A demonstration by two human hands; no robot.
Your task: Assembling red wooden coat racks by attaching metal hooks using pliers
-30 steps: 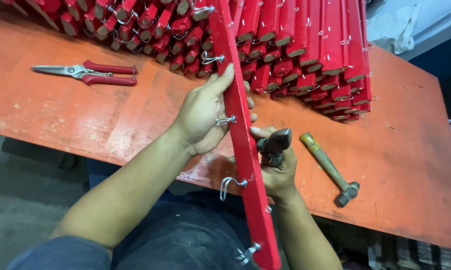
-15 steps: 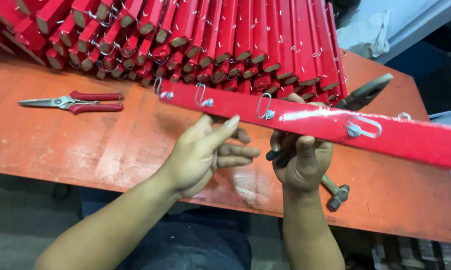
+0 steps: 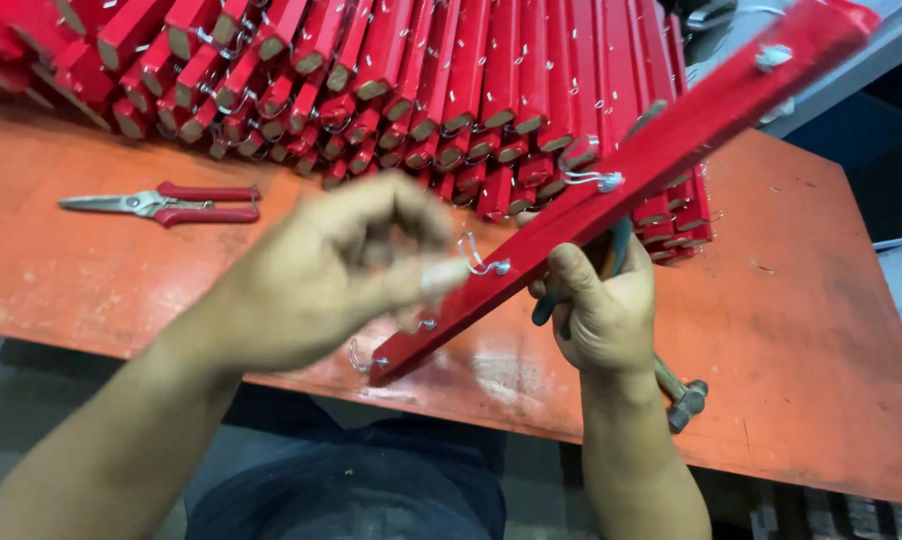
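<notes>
Head view looks down at my two hands over an orange table (image 3: 801, 330) with a worn, scratched top. My right hand (image 3: 601, 315) is curled tight around a dark tool handle and presses against a long red wooden stick (image 3: 611, 190). The stick is flat and straight and slants up to the right, above the table. Small bent wire hooks (image 3: 479, 262) stick out of it. My left hand (image 3: 341, 270) is blurry, its fingers curled by the low end of the stick; I cannot tell if it grips anything. A big pile of red sticks (image 3: 421, 80) lies behind. Red-handled metal scissors (image 3: 166, 203) lie to the left. A hammer (image 3: 683, 392) with a wooden handle lies under my right wrist.
</notes>
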